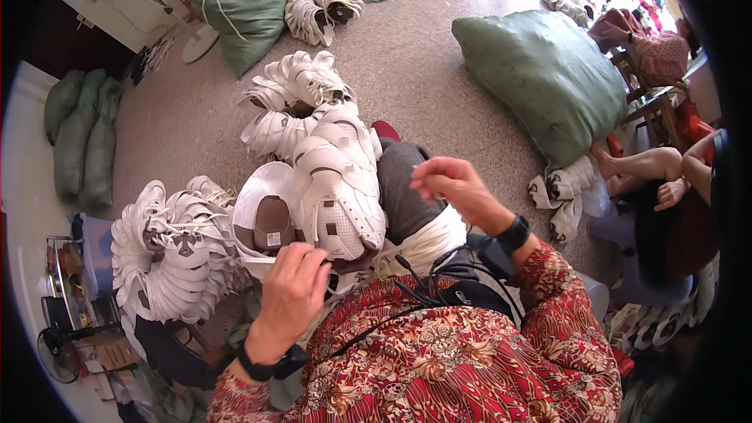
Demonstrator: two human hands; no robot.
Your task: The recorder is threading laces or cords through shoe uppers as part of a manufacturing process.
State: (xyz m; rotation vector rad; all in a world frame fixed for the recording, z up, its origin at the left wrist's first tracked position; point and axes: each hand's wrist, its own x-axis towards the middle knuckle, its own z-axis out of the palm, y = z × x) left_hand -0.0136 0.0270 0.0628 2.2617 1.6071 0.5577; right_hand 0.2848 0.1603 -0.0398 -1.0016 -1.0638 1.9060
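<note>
A stack of white shoe uppers (338,215) with perforated panels and small brown patches lies across my lap. Beside it, one upper gapes and shows its brown lining (273,219) with a small white label. My left hand (288,298) is closed at the near edge of the front upper, its fingertips pinched there. Raised to the right of the stack, my right hand (464,192) has thumb and fingers pressed together; what they hold, if anything, is too small to tell. A bundle of cream shoelaces (429,244) rests on my lap below the right hand.
Curled rows of white uppers (176,254) stand at the left, more ahead (321,12). Full green sacks (544,82) lie at the right and far left (243,8). A person's bare leg (646,164) and hand show at right. A fan (59,337) stands lower left.
</note>
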